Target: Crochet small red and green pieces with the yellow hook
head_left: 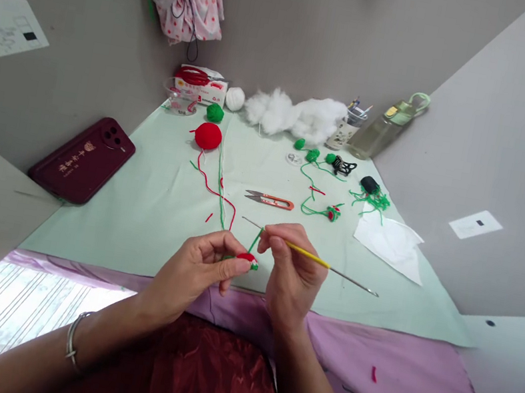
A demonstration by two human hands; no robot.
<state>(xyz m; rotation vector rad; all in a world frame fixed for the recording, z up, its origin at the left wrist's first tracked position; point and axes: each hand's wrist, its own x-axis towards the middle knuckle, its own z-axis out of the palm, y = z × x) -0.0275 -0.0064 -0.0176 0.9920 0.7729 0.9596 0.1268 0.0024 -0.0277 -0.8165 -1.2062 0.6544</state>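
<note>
My left hand pinches a small red and green crocheted piece near the table's front edge. Beside it, my right hand is closed on a crochet hook with a yellow grip; its thin tip points left above the table. A taut strand of green yarn runs from the crocheted piece up to the hook and right fingertips. Red, green and white strands trail from my left hand back toward a red yarn ball. Orange-handled thread snips lie just beyond my hands.
Against the back wall are a green yarn ball, white stuffing, a pen cup and a bottle. A maroon phone lies left. Green crocheted bits and white sheets lie right.
</note>
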